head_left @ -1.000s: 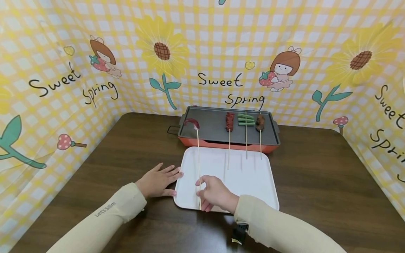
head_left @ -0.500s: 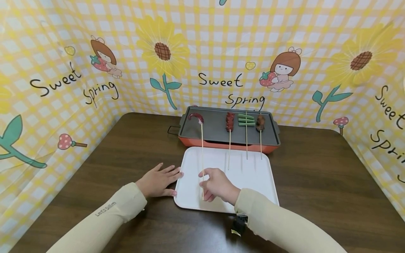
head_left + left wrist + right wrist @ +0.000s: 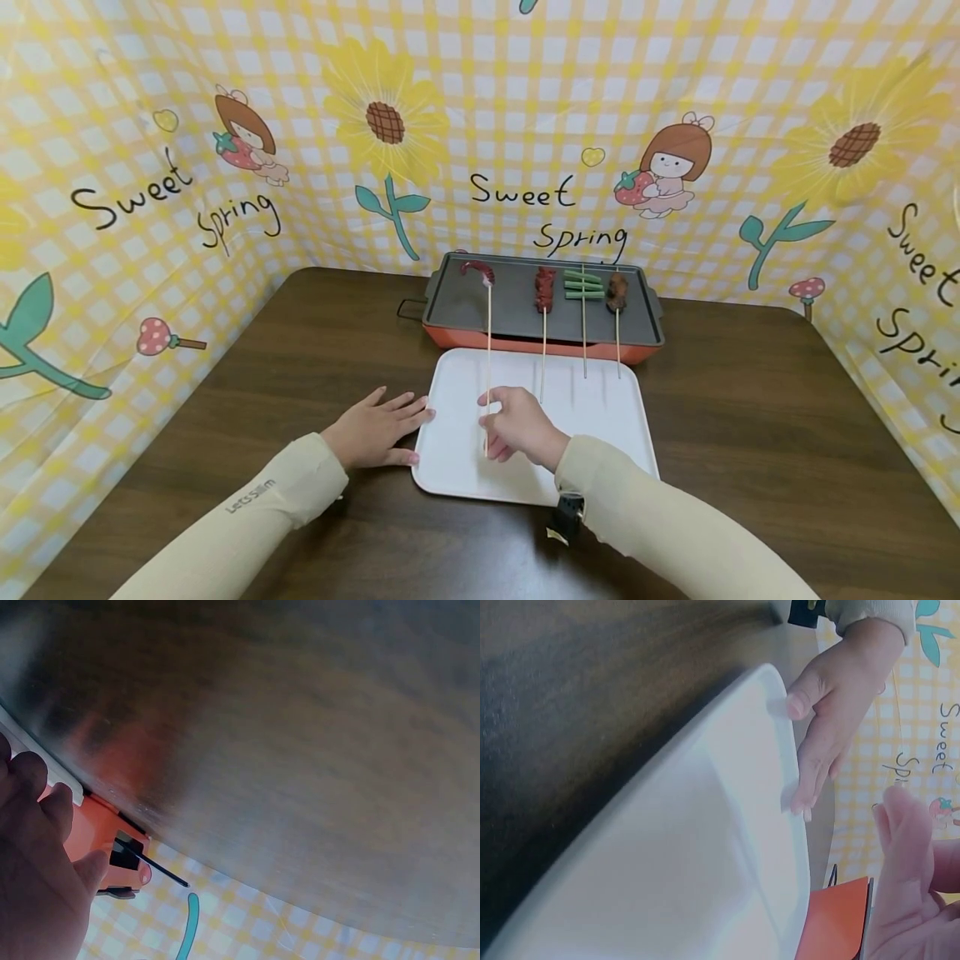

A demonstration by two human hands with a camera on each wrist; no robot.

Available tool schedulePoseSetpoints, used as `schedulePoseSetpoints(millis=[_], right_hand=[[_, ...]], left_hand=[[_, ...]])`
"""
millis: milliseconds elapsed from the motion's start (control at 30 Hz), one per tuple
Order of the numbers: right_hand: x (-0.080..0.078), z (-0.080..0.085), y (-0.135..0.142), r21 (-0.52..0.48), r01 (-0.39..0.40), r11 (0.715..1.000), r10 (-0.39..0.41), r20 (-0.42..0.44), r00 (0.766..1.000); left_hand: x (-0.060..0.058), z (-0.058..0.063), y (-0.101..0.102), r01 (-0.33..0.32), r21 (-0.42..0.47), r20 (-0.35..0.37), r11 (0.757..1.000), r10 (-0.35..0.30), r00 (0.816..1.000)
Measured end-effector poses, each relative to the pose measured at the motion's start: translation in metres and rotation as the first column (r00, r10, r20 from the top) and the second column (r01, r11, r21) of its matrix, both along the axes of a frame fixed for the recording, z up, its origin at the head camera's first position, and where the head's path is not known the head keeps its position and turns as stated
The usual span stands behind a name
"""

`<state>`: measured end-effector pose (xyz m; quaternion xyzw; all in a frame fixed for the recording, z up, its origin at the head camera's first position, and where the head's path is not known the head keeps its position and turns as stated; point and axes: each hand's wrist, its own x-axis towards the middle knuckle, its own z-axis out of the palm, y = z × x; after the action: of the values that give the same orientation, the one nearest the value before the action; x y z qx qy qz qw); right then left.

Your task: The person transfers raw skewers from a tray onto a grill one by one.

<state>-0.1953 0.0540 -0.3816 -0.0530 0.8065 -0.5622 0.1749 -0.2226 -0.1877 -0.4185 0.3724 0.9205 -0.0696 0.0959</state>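
Observation:
My right hand (image 3: 519, 427) pinches the lower part of a long wooden skewer (image 3: 489, 350) above the white tray (image 3: 600, 450). At its far end, a curved dark red piece like an octopus tentacle (image 3: 480, 271) is over the left half of the grill pan (image 3: 513, 300); whether it touches the pan I cannot tell. With fingers spread, my left hand (image 3: 378, 429) touches the tray's left edge. The right wrist view shows that left hand (image 3: 832, 712) at the tray rim (image 3: 799, 832), while the skewer itself cannot be made out there.
On the pan's right half lie a red meat skewer (image 3: 544, 290), a green vegetable skewer (image 3: 583, 285) and a brown meat skewer (image 3: 617, 292). Their sticks extend over the tray's far edge. A wire handle (image 3: 408, 308) juts from the grill's left side. A checked cloth (image 3: 510, 100) hangs behind the table.
My right hand has moved forward and slightly right, carrying the skewer. Its dark red tip has shifted right across the pan. My left hand has stayed in place.

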Motion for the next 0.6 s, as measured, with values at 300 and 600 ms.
schedulePoseSetpoints(millis=[300, 600], right_hand=[[-0.009, 0.000, 0.001, 0.018, 0.028, 0.999, -0.028, -0.004, 1.000], [-0.015, 0.002, 0.001, 0.034, 0.050, 0.998, -0.050, 0.001, 0.999]], left_hand=[[0.000, -0.001, 0.000, -0.008, -0.006, 0.012, 1.000, 0.008, 1.000], [-0.001, -0.001, 0.000, -0.005, -0.005, 0.008, 1.000, 0.005, 1.000]])
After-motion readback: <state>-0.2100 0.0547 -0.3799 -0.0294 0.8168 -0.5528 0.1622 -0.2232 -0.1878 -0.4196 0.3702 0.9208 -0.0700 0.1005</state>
